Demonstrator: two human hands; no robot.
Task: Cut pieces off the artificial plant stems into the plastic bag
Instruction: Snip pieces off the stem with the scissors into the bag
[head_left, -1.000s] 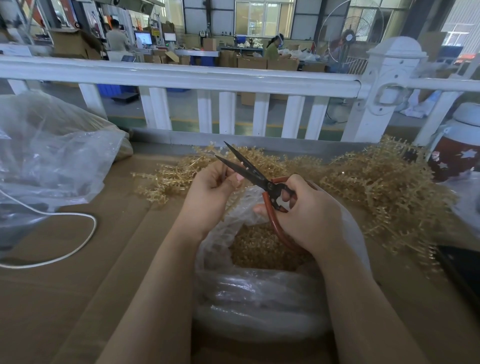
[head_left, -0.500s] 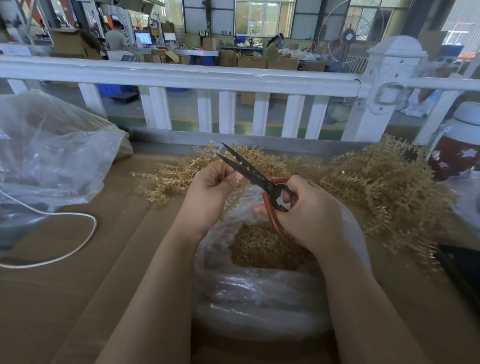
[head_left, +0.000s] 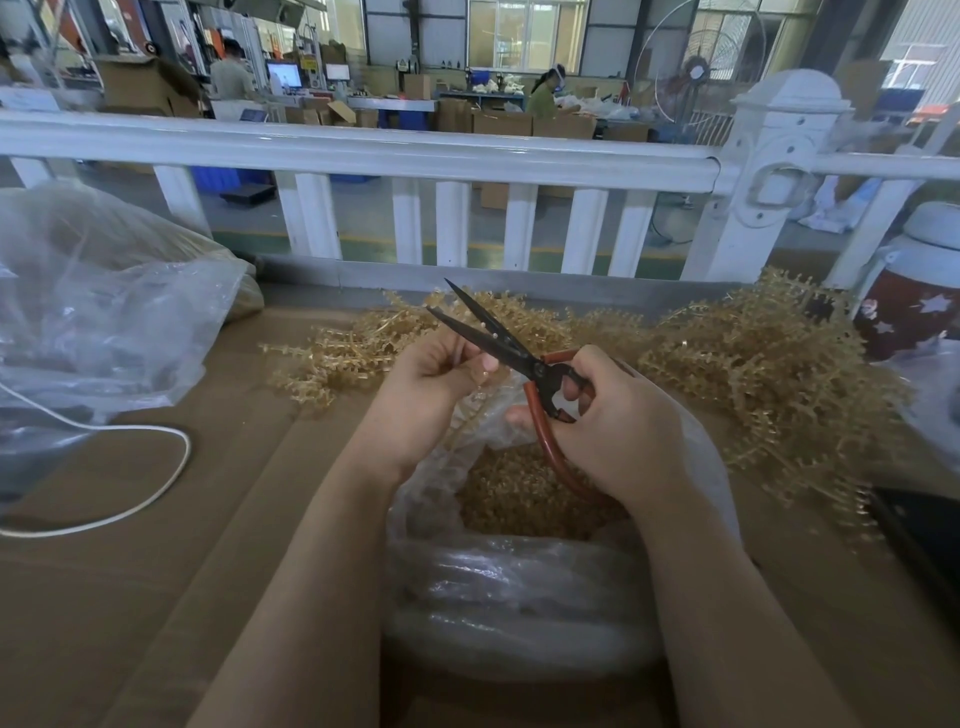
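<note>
My right hand (head_left: 618, 421) grips black scissors (head_left: 493, 338) by their red-brown handles, blades parted and pointing up-left. My left hand (head_left: 431, 384) pinches a thin golden artificial stem (head_left: 470, 410) right beside the blades, over the mouth of a clear plastic bag (head_left: 519, 587). The bag sits in front of me and holds a heap of small golden cut pieces (head_left: 519, 493). A large pile of golden plant stems (head_left: 753, 374) lies behind and to the right of the bag, with more stems (head_left: 332, 358) behind my left hand.
All of it rests on a brown cardboard-covered table (head_left: 156, 571). A big crumpled clear bag (head_left: 93, 317) and a white cable (head_left: 130, 499) lie at the left. A white railing (head_left: 363, 156) runs along the far edge. A red and white jar (head_left: 914, 301) stands at the right, a dark flat object (head_left: 924, 535) below it.
The scissor blades have opened slightly wider. Both hands stay in nearly the same place over the bag.
</note>
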